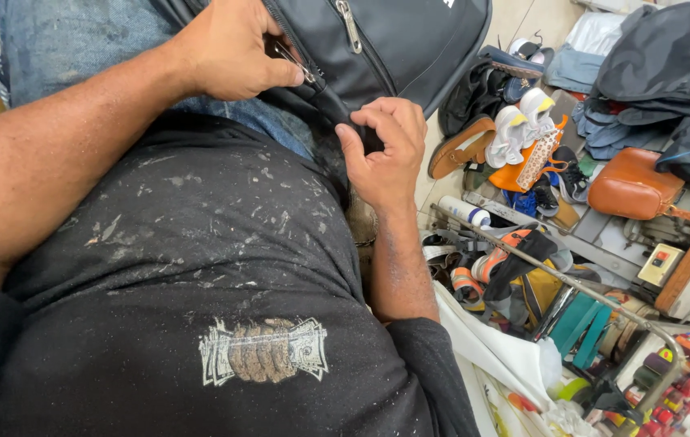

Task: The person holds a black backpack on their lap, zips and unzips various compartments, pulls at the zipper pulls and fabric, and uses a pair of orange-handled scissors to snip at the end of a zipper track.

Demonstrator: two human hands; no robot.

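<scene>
A black bag (397,40) with silver zippers rests on my lap, over blue jeans. My left hand (228,53) pinches a zipper pull (300,69) at the bag's lower edge, fingers closed on it. Just below and to the right, my right hand (385,150) grips the bag's dark fabric edge between thumb and fingers. The two hands are close together on the same seam. My black speckled shirt (199,267) fills the foreground and hides my lap below the hands.
The floor at right holds a pile of shoes and sandals (515,133), a brown leather bag (632,186), dark bags (668,57), a white bottle (466,212) and a metal bar (555,275). Colourful straps and thread spools (677,388) crowd the lower right.
</scene>
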